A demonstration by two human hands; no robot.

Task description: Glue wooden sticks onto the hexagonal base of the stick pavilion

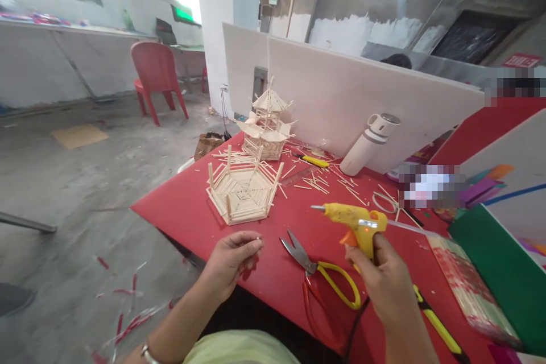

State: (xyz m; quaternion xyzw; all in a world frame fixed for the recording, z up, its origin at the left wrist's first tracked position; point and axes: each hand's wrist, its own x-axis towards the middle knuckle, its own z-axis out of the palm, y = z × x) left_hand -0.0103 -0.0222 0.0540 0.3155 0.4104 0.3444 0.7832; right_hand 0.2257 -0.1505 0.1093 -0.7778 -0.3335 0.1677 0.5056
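Note:
My right hand grips a yellow hot glue gun by its handle, a finger at the orange trigger and the nozzle pointing left. A clear glue stick comes out of its back. My left hand is closed in a pinch over the table's front edge; a tiny pale tip shows at the fingertips, too small to name. Just beyond it sits a hexagonal wooden-stick base with upright posts. Between my hands lie pliers with one yellow and one red handle, jaws apart.
On the red table stand a stick pagoda model and a leaning white thermos. Loose sticks, a yellow utility knife, scissors and another cutter lie around. White boards border the back.

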